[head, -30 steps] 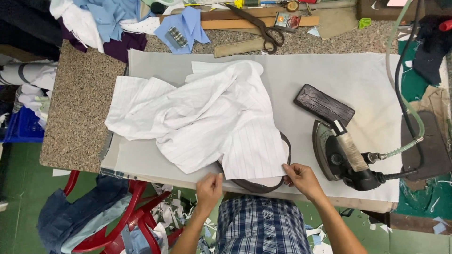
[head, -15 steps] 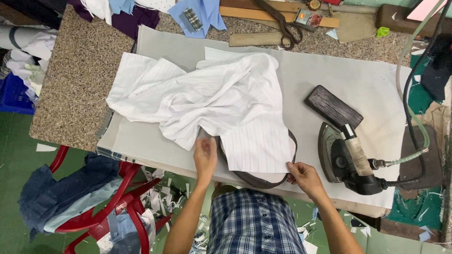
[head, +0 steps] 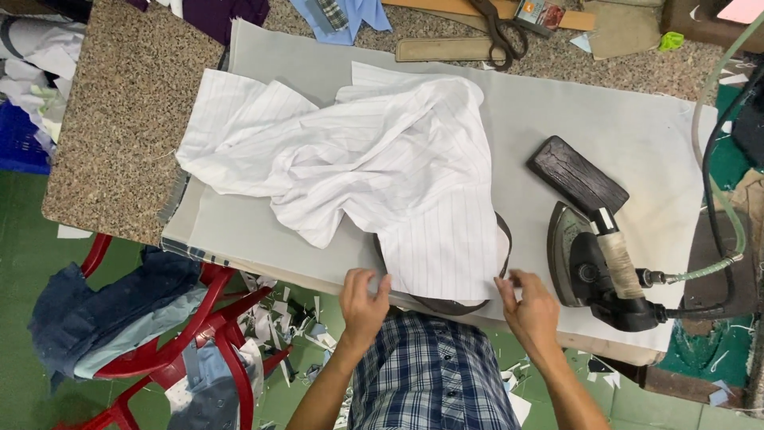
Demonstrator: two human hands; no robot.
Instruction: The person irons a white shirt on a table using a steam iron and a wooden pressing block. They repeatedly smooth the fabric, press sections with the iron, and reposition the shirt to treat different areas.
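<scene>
A crumpled white pin-striped garment piece (head: 374,167) lies on the grey pressing cloth (head: 557,111), and its flat lower panel hangs over a dark curved pad (head: 446,306) at the near edge. My left hand (head: 364,302) hovers at the panel's lower left corner with its fingers apart. At the lower right corner my right hand (head: 529,306) also has its fingers spread. Neither hand grips the fabric.
A heavy black iron (head: 597,271) with a hose stands right of the panel, with a dark wooden block (head: 577,175) behind it. Large scissors (head: 497,28) and fabric scraps lie at the far edge of the speckled tabletop (head: 119,119). A red chair (head: 175,350) with blue clothes stands lower left.
My left hand went up under the crumpled fabric, then came back to the near edge. My right hand let go of the panel's corner and opened. The view shifted slightly.
</scene>
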